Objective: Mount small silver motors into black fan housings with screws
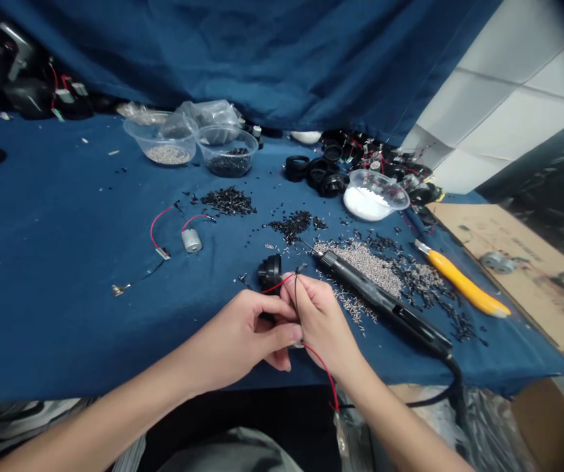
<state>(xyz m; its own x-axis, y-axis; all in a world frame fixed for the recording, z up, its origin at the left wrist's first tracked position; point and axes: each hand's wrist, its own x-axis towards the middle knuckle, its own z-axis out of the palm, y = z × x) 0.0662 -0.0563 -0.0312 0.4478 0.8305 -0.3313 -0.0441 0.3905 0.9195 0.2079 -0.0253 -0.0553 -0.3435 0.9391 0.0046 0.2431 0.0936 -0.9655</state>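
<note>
two hands together: left hand [240, 341] grips black housing [271, 272], right hand [319, 324] pinches red wire [278, 286].

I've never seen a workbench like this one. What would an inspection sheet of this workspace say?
Surface: a blue cloth covers the table, strewn with small parts.
Job's things: a round black plastic part and a red wire are at the hands.
Clutter: black bits, silver bits, a small motor, clear bowls, a yellow utility knife and a soldering iron.
Hands: the left hand curls around the black part; the right hand pinches the wire.
Cables: a black cord runs from the iron over the table edge.
Surroundings: a blue curtain behind, cardboard at right.
</note>
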